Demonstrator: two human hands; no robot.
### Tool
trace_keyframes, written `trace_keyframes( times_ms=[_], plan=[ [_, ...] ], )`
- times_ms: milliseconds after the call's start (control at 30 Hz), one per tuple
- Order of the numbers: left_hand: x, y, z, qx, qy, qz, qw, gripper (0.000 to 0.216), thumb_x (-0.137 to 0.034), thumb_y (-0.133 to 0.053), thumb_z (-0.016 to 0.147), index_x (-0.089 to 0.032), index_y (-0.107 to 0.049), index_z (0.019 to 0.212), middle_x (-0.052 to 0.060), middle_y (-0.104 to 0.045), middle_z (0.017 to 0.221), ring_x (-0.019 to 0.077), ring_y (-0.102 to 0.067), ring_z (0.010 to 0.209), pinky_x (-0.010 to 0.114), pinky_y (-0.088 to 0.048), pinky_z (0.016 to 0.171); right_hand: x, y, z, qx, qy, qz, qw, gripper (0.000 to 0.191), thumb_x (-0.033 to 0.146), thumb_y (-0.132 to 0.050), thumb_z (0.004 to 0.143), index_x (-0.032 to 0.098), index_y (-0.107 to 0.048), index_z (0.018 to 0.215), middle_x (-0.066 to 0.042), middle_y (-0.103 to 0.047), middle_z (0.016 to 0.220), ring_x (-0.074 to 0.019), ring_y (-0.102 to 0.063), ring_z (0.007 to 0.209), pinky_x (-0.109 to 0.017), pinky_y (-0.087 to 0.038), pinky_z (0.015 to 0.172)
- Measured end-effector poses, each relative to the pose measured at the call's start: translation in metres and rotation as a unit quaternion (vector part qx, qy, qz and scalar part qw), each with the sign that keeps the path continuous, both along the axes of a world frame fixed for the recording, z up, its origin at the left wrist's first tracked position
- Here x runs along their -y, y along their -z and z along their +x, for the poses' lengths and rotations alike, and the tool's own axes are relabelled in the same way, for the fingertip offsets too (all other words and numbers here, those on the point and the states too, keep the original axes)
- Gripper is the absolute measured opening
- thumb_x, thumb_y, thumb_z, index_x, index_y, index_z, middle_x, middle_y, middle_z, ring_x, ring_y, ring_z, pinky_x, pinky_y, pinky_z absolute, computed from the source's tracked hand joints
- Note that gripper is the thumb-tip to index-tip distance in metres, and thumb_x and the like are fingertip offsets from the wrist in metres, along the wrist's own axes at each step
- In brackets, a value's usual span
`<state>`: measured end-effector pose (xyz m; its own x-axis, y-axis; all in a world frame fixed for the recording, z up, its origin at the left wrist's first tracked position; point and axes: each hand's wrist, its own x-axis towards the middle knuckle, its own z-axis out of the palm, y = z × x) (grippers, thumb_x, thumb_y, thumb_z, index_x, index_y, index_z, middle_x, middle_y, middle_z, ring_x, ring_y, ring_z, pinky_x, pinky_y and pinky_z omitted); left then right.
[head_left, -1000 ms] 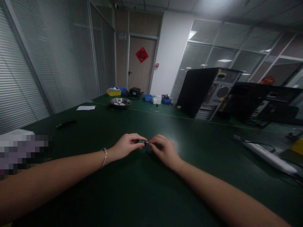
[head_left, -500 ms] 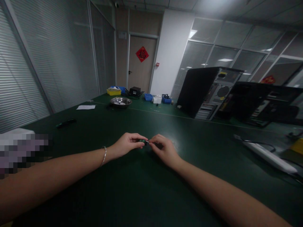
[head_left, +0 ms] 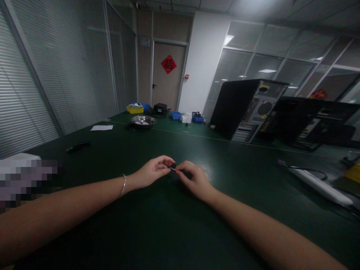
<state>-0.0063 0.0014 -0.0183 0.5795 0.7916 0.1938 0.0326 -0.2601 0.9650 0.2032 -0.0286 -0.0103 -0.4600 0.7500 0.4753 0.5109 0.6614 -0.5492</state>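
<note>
Above the green tabletop [head_left: 135,232], my two hands meet almost fingertip to fingertip. My left hand [head_left: 154,171] has its thumb and fingers closed around a small dark part [head_left: 173,165], whose kind is too small to make out. Between the thumb and forefinger of my right hand [head_left: 196,177] is a thin, pale, rod-like piece [head_left: 173,169]. It points left toward the dark part and appears to touch it. The left fingertips partly hide where the two meet.
A steel bowl [head_left: 143,120] and blue bins [head_left: 176,115] stand at the back. A computer tower [head_left: 239,108] is behind on the right. A white power strip [head_left: 320,185] with cables lies at right. A dark tool-like object [head_left: 78,146] and white paper [head_left: 101,128] lie left.
The small part has turned in my left fingers: its green face showed before, now a dark side sticks up. My left fingers have shifted slightly; my right hand stays nearly in place.
</note>
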Motion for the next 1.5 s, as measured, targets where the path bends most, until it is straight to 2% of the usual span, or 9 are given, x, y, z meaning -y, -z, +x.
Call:
trace_keyframes(
  times_ms=[167,367,533,700,833,933,1133,1233,1500],
  plan=[
    [0.003,-0.002,0.001,-0.077,0.001,0.042,0.996,0.04,-0.026,-0.063,0.081,-0.018,-0.056,0.12,0.008,-0.063,0.108,0.0207,-0.06,0.096,0.037,-0.047,0.087,0.001,-0.002,-0.001,-0.014,-0.009,0.0,1.0,0.016,0.02,-0.051,0.09,0.021,-0.064,0.099,-0.005,-0.064,0.091,-0.0173,-0.059,0.087,-0.031,-0.046,0.077],
    [0.001,-0.005,0.0,0.005,-0.003,-0.076,0.997,0.032,-0.018,-0.068,0.076,-0.015,-0.062,0.108,0.009,-0.067,0.109,0.0219,-0.061,0.105,0.04,-0.045,0.096,0.002,-0.002,0.0,-0.004,0.008,0.005,1.0,0.016,0.022,-0.052,0.09,0.021,-0.065,0.098,-0.004,-0.065,0.089,-0.0171,-0.059,0.084,-0.03,-0.046,0.075],
    [0.0,-0.004,-0.001,0.041,-0.02,-0.13,0.99,0.034,-0.015,-0.071,0.072,-0.012,-0.063,0.105,0.01,-0.069,0.105,0.0219,-0.064,0.1,0.041,-0.045,0.096,0.001,-0.001,0.0,-0.003,0.023,0.008,1.0,0.015,0.021,-0.052,0.09,0.021,-0.065,0.097,-0.004,-0.065,0.088,-0.0169,-0.059,0.083,-0.029,-0.046,0.073],
    [0.001,-0.003,0.0,0.043,-0.038,-0.121,0.991,0.026,-0.017,-0.073,0.071,-0.011,-0.065,0.095,0.008,-0.071,0.091,0.021,-0.067,0.087,0.04,-0.05,0.086,-0.001,0.001,0.0,0.002,0.03,0.003,1.0,0.016,0.022,-0.052,0.09,0.021,-0.066,0.097,-0.004,-0.065,0.086,-0.0168,-0.059,0.081,-0.029,-0.046,0.072],
    [0.004,-0.009,0.0,0.033,-0.054,-0.115,0.991,0.022,-0.017,-0.07,0.073,-0.01,-0.064,0.093,0.008,-0.069,0.089,0.0208,-0.066,0.085,0.038,-0.05,0.082,-0.001,0.001,0.0,0.004,0.028,0.007,1.0,0.015,0.022,-0.052,0.09,0.021,-0.066,0.097,-0.004,-0.064,0.086,-0.0168,-0.059,0.082,-0.029,-0.046,0.072],
    [0.005,-0.012,0.0,0.035,-0.073,-0.115,0.99,0.019,-0.015,-0.066,0.076,-0.01,-0.062,0.095,0.007,-0.067,0.089,0.0196,-0.066,0.084,0.038,-0.05,0.081,0.0,0.0,0.001,0.003,0.027,0.014,1.0,0.015,0.022,-0.052,0.09,0.022,-0.065,0.097,-0.003,-0.064,0.085,-0.0166,-0.058,0.081,-0.029,-0.045,0.072],
    [-0.001,-0.005,0.0,0.063,-0.068,-0.105,0.99,0.034,-0.016,-0.066,0.078,-0.015,-0.058,0.111,0.006,-0.065,0.098,0.0193,-0.065,0.091,0.039,-0.049,0.088,-0.002,0.002,0.0,0.012,0.037,0.021,0.999,0.014,0.019,-0.053,0.088,0.021,-0.065,0.096,-0.004,-0.064,0.086,-0.017,-0.058,0.082,-0.029,-0.045,0.072],
    [-0.002,-0.003,0.0,0.06,-0.055,-0.107,0.991,0.032,-0.014,-0.066,0.077,-0.014,-0.061,0.108,0.008,-0.065,0.107,0.02,-0.063,0.098,0.039,-0.048,0.093,-0.001,0.001,0.0,0.029,0.058,0.008,0.998,0.015,0.018,-0.053,0.088,0.021,-0.066,0.095,-0.004,-0.064,0.087,-0.0176,-0.058,0.082,-0.03,-0.045,0.071],
    [0.005,-0.01,0.001,0.031,-0.078,-0.101,0.991,0.024,-0.016,-0.069,0.075,-0.01,-0.063,0.097,0.008,-0.068,0.092,0.0193,-0.066,0.085,0.038,-0.051,0.083,0.001,-0.001,0.0,0.035,0.043,0.011,0.998,0.016,0.018,-0.053,0.088,0.021,-0.066,0.095,-0.004,-0.065,0.087,-0.0178,-0.058,0.084,-0.03,-0.045,0.073]
  ],
)
